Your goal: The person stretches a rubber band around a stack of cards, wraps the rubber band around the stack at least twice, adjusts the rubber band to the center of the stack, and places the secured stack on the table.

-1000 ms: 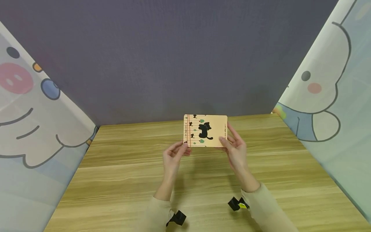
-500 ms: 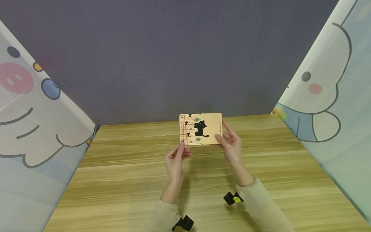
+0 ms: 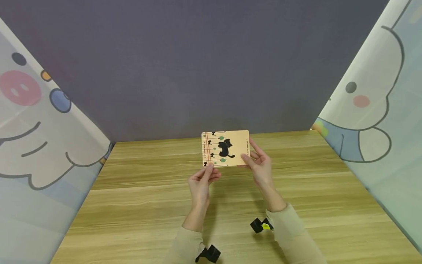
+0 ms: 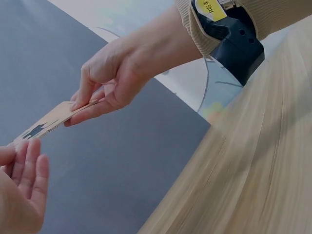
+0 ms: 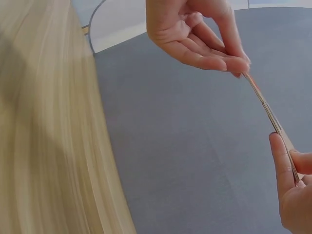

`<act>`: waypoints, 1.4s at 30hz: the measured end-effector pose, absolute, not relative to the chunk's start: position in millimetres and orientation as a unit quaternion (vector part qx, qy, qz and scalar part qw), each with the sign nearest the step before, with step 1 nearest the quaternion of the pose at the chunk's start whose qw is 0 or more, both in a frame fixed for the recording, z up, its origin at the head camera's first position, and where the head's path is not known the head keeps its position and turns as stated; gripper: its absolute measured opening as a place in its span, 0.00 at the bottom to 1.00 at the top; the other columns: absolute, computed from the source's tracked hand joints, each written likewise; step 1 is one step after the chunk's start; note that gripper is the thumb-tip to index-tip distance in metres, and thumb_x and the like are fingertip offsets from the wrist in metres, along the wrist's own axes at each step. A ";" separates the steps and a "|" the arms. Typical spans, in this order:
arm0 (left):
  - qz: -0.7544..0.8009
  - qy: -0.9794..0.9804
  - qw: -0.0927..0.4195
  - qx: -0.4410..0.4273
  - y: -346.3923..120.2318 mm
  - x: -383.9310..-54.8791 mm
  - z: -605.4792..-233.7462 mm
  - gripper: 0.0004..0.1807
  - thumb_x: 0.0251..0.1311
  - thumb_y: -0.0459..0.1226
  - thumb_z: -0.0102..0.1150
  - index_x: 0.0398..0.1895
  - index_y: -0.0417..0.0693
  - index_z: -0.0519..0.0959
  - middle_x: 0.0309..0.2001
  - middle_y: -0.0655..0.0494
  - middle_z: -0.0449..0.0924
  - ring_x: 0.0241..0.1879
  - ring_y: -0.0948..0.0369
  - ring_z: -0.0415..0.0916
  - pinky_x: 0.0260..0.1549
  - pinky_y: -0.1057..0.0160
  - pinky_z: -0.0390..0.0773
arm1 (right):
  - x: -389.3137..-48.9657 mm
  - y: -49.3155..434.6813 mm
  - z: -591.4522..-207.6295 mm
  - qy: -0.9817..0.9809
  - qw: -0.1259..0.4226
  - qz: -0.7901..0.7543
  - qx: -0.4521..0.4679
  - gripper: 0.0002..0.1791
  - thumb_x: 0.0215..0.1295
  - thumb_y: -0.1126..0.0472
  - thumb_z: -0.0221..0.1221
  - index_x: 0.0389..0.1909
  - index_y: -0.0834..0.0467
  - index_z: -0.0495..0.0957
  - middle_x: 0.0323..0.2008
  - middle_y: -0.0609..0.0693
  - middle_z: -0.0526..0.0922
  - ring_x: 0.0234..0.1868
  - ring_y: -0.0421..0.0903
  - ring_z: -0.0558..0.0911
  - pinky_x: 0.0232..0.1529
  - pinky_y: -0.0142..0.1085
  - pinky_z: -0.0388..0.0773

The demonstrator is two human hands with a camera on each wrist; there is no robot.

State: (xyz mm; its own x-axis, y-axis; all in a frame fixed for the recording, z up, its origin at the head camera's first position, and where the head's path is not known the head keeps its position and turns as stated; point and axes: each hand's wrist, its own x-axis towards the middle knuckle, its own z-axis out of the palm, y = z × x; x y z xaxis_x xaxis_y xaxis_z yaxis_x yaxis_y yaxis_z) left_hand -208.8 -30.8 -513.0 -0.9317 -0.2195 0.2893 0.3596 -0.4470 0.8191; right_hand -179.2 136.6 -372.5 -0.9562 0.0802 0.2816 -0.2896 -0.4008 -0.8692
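A thin, cream-coloured notebook [image 3: 242, 141] with a black cat printed on its cover is held up over the far part of the table in the head view. My left hand [image 3: 200, 187] pinches its lower left edge, thumb on the cover and fingers behind. At the lower right corner, my right hand [image 3: 262, 171] grips it between thumb and fingers. The right wrist view shows the notebook [image 5: 265, 105] nearly edge-on, its thin layers pressed together. Seen from the left wrist, the notebook [image 4: 51, 118] stretches between both hands, tilted.
A wood-grain table [image 3: 138, 205] lies below the hands. Behind it rises a dark grey panel [image 3: 211, 69], with cartoon-printed curtains [image 3: 369, 110] at both sides. Black wrist camera mounts [image 3: 211, 253] are strapped near the sleeves.
The notebook and my right hand have shifted a little to the left. My left thumb now sits slightly farther in along the lower edge. Both hands keep their hold.
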 end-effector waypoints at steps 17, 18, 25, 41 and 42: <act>-0.853 -0.503 0.141 -0.024 -39.2 -213.9 -526.4 0.15 0.54 0.40 0.59 0.34 0.32 0.79 0.32 0.35 0.79 0.30 0.40 0.77 0.26 0.48 0.78 | -178.0 135.3 -376.1 -0.538 0.119 0.830 0.087 0.33 0.53 0.82 0.52 0.62 0.64 0.59 0.35 0.52 0.82 0.33 0.47 0.82 0.26 0.38 0.79; -0.852 -0.504 0.140 -0.029 -39.4 -214.1 -526.9 0.15 0.54 0.39 0.59 0.34 0.32 0.79 0.32 0.35 0.79 0.30 0.40 0.77 0.26 0.48 0.78 | -178.1 135.3 -376.4 -0.541 0.118 0.828 0.086 0.33 0.53 0.82 0.52 0.61 0.64 0.59 0.36 0.52 0.82 0.33 0.47 0.82 0.26 0.38 0.79; -0.849 -0.515 0.107 -0.047 -37.8 -212.8 -525.7 0.15 0.54 0.39 0.59 0.37 0.34 0.79 0.32 0.36 0.79 0.32 0.41 0.77 0.29 0.49 0.78 | -175.5 133.8 -380.2 -0.548 0.115 0.824 0.081 0.33 0.53 0.82 0.51 0.61 0.63 0.60 0.38 0.57 0.80 0.33 0.47 0.82 0.28 0.42 0.79; -0.812 -0.575 0.056 -0.085 -36.8 -190.1 -483.5 0.12 0.56 0.37 0.57 0.33 0.35 0.81 0.28 0.43 0.81 0.26 0.52 0.80 0.25 0.59 0.80 | -175.4 135.9 -380.2 -0.547 0.101 0.828 0.075 0.34 0.53 0.82 0.52 0.62 0.63 0.59 0.35 0.53 0.82 0.33 0.48 0.82 0.29 0.43 0.79; -0.801 -0.589 0.053 -0.091 -37.0 -181.5 -468.3 0.12 0.56 0.38 0.57 0.33 0.34 0.81 0.27 0.43 0.81 0.25 0.53 0.80 0.24 0.59 0.80 | -175.7 136.5 -380.4 -0.545 0.101 0.829 0.075 0.34 0.52 0.82 0.52 0.62 0.64 0.59 0.35 0.53 0.82 0.33 0.49 0.82 0.29 0.42 0.79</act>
State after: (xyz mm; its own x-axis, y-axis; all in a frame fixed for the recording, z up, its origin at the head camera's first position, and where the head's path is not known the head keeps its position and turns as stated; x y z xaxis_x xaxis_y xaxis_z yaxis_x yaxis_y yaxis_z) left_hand -181.5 -37.0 -468.3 -0.9776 0.0221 0.2092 0.1930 -0.3012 0.9338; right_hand -175.7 136.5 -380.4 -0.9684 0.0857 0.2343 -0.2491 -0.3845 -0.8889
